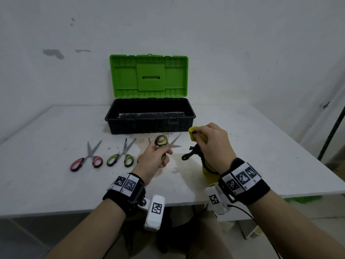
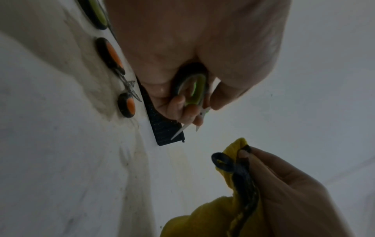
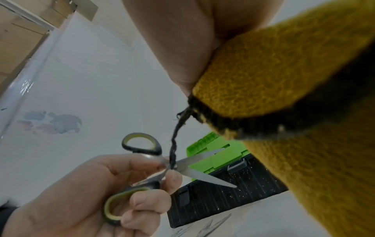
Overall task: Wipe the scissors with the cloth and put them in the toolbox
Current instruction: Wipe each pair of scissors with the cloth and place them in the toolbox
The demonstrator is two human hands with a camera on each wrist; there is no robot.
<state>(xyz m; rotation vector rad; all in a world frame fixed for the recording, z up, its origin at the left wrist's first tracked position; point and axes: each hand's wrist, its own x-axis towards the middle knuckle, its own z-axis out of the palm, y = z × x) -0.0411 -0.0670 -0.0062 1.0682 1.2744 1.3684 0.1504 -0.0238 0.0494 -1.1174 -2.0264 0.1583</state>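
Fingers of left hand clasping green-handled scissors in front of toolbox, blades parted, probably for wiping. Right hand bunching cloth just beside, presumably readying a pad.

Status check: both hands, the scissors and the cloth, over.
Left hand grips green-handled scissors, blades open, above table. Right hand holds yellow cloth, not yet on blades. Toolbox open, path unobstructed.
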